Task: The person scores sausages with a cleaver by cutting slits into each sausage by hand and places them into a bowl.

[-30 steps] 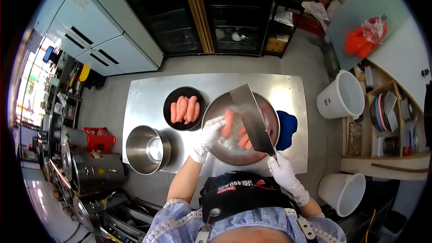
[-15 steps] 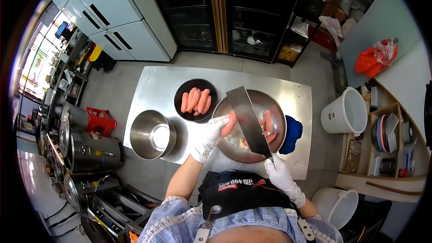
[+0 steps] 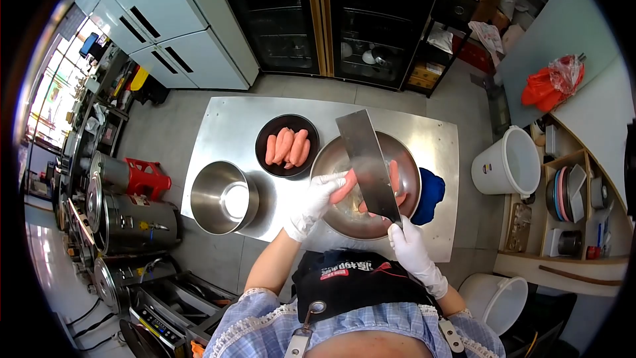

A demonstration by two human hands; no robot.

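Observation:
My left hand (image 3: 317, 202), in a white glove, is closed around a pink sausage (image 3: 344, 187) over the near left part of a wide steel bowl (image 3: 324, 224). In my gloved right hand (image 3: 412, 252) is the handle of a large cleaver (image 3: 368, 166). Its broad blade slants up and away over the bowl, just right of the held sausage; whether they touch I cannot tell. Several sausage pieces (image 3: 395, 176) lie in the bowl, partly hidden behind the blade. A black bowl (image 3: 260, 153) beyond my left hand holds several whole sausages (image 3: 287, 146).
An empty-looking steel pot (image 3: 224, 198) stands at the left of the metal table (image 3: 225, 119). A blue cloth (image 3: 430, 197) lies against the bowl's right side. White buckets (image 3: 507, 162) are off the table to the right, and a red stool (image 3: 147, 179) to the left.
My left hand has shifted slightly right with the sausage, further over the bowl. The cleaver has moved slightly up and stands a little steeper.

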